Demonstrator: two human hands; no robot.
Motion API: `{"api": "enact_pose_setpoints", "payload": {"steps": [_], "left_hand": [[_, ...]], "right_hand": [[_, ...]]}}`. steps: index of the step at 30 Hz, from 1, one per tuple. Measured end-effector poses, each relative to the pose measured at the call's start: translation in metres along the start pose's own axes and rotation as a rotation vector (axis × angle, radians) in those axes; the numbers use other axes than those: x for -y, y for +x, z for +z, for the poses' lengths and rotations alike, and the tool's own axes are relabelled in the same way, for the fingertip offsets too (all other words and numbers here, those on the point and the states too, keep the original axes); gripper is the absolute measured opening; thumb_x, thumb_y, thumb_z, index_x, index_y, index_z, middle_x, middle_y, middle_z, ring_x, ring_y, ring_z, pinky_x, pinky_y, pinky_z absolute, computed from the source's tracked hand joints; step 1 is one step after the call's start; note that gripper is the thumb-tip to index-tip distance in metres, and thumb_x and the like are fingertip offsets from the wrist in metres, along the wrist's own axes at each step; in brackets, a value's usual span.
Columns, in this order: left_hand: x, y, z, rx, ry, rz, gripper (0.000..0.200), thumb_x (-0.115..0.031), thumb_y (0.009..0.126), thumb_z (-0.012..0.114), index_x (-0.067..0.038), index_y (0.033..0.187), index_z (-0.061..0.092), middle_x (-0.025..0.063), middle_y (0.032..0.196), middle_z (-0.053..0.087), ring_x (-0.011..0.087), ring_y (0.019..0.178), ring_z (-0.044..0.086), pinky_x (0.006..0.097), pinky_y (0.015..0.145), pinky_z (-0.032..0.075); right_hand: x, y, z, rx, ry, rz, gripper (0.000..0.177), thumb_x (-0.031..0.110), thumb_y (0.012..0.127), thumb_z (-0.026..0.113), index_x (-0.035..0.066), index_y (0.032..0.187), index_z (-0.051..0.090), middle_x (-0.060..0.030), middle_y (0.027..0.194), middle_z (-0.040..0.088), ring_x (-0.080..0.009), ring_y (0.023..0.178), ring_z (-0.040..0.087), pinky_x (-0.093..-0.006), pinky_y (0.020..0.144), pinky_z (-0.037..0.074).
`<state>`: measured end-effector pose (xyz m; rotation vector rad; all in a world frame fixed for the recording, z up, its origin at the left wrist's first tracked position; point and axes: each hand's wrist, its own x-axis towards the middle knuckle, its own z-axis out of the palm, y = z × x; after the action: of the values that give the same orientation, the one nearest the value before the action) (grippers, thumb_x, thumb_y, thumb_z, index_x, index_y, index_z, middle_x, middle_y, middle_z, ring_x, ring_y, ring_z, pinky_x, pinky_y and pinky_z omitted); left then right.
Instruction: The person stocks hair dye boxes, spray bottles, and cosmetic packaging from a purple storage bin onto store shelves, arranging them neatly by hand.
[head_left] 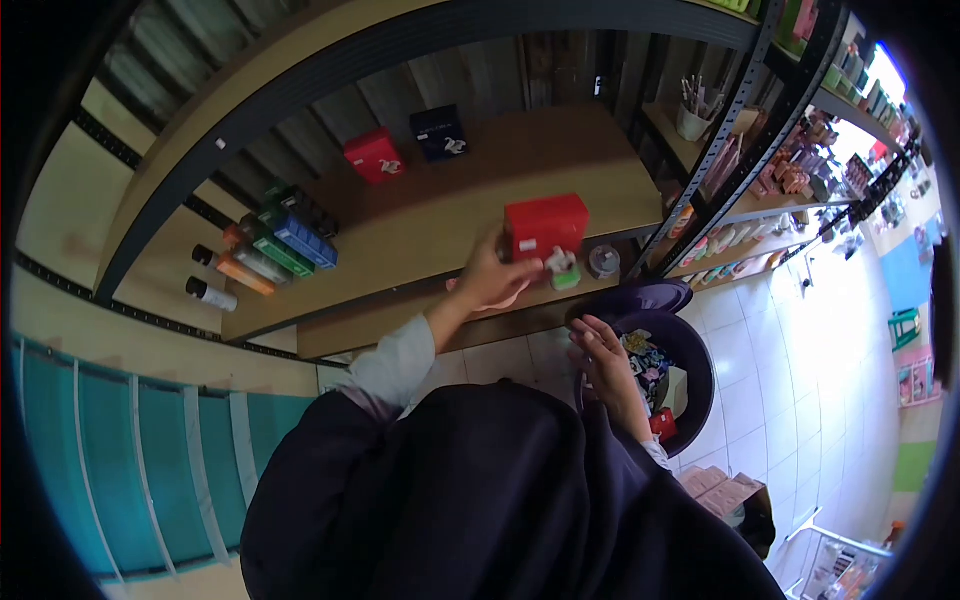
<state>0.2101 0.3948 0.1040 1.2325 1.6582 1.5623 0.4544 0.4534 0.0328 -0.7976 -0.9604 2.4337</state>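
Observation:
My left hand (488, 276) is closed on a red box (545, 222) with a white bird-like figure on its front, held at the front edge of the wooden shelf (440, 235). A small green-and-white item (565, 278) and a round clear container (603, 261) are just beyond it, lower down. Further back on that shelf stand another red box (374, 157) and a dark blue box (439, 133) with similar figures. My right hand (608, 365) is raised, its fingers stretched out and holding nothing, over the edge of a dark round bin (708, 385).
Inside the bin lie mixed small packages (648, 362); its purple lid (650, 297) leans behind. Several slim boxes (285, 240) and bottles (212, 293) line the shelf's left end. To the right are a metal upright (715, 185), a cup of brushes (694, 122) and a paper bag (725, 495).

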Motion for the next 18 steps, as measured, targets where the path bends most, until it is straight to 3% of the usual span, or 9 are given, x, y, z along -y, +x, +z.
{"api": "enact_pose_setpoints", "payload": {"steps": [4, 8, 10, 14, 18], "left_hand": [[0.054, 0.091, -0.029, -0.217, -0.075, 0.024, 0.066, -0.014, 0.067, 0.079, -0.001, 0.121, 0.044, 0.0107, 0.111, 0.056, 0.0201, 0.103, 0.054, 0.033, 0.087, 0.045], [0.096, 0.171, -0.049, -0.263, -0.023, 0.032, 0.064, -0.014, 0.065, 0.079, -0.001, 0.118, 0.046, 0.0113, 0.109, 0.057, 0.0205, 0.101, 0.054, 0.0326, 0.086, 0.045], [0.11, 0.198, -0.05, -0.305, -0.144, 0.056, 0.062, -0.015, 0.065, 0.079, -0.001, 0.117, 0.048, 0.0118, 0.108, 0.058, 0.0211, 0.1, 0.055, 0.0323, 0.086, 0.045], [0.143, 0.244, -0.067, -0.335, 0.056, 0.099, 0.057, -0.014, 0.069, 0.076, -0.003, 0.117, 0.048, 0.011, 0.109, 0.058, 0.0208, 0.099, 0.056, 0.0318, 0.087, 0.042], [0.161, 0.271, -0.076, -0.362, -0.002, 0.13, 0.052, -0.013, 0.071, 0.074, -0.003, 0.115, 0.049, 0.0108, 0.107, 0.059, 0.0204, 0.097, 0.057, 0.0324, 0.086, 0.042]], "right_hand": [[0.0, 0.001, -0.011, -0.129, 0.151, -0.043, 0.026, 0.015, 0.09, 0.054, 0.011, 0.115, 0.051, -0.0021, 0.117, 0.055, -0.0148, 0.103, 0.052, -0.0353, 0.085, 0.042], [-0.011, 0.002, -0.025, -0.251, 0.26, -0.131, 0.024, 0.015, 0.091, 0.051, 0.012, 0.115, 0.051, -0.0021, 0.113, 0.058, -0.014, 0.101, 0.053, -0.0333, 0.083, 0.044], [-0.015, -0.001, -0.028, -0.295, 0.298, -0.165, 0.025, 0.015, 0.091, 0.05, 0.012, 0.116, 0.05, -0.0023, 0.113, 0.058, -0.0138, 0.101, 0.054, -0.033, 0.083, 0.044], [-0.03, -0.006, -0.038, -0.397, 0.387, -0.254, 0.025, 0.015, 0.091, 0.049, 0.01, 0.116, 0.049, -0.004, 0.113, 0.057, -0.0143, 0.099, 0.056, -0.0313, 0.081, 0.047], [-0.038, -0.006, -0.039, -0.466, 0.439, -0.289, 0.026, 0.014, 0.091, 0.05, 0.01, 0.117, 0.048, -0.0047, 0.114, 0.056, -0.0145, 0.099, 0.056, -0.0311, 0.079, 0.049]]}}
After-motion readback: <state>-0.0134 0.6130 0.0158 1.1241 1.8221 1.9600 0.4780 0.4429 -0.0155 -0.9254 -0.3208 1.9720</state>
